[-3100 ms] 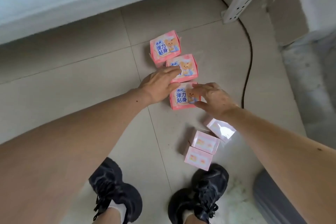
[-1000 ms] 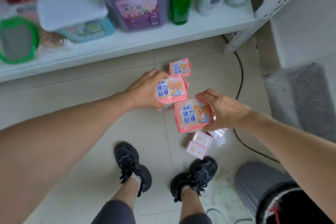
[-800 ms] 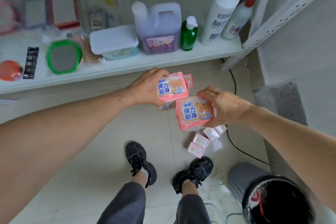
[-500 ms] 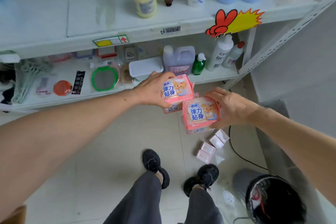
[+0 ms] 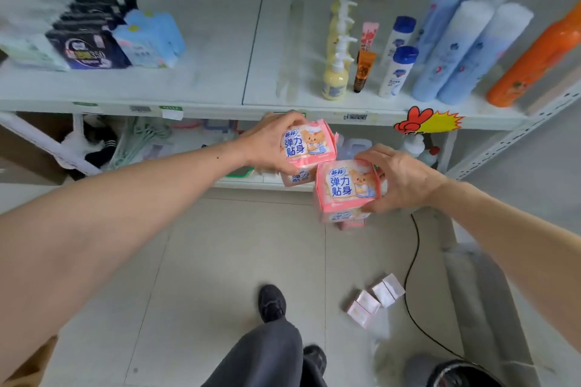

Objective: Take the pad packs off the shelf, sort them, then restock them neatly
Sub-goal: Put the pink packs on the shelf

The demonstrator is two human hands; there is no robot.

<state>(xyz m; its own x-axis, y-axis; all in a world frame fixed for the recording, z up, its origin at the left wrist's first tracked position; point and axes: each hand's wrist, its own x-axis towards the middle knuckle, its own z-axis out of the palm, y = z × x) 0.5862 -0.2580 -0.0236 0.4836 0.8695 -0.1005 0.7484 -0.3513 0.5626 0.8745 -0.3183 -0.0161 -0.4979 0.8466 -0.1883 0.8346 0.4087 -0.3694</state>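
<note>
Two stacks of pink pad packs are held just below the shelf (image 5: pixel 220 104) edge. Left hand (image 5: pixel 267 144) grips one stack (image 5: pixel 306 148); right hand (image 5: pixel 399 179) clasps the other (image 5: pixel 345 188).

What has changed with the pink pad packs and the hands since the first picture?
Both hands took pink packs up from the floor: the left hand now holds pink packs raised before the shelf, and the right hand holds another stack. The small pale packs stayed on the floor.
</note>
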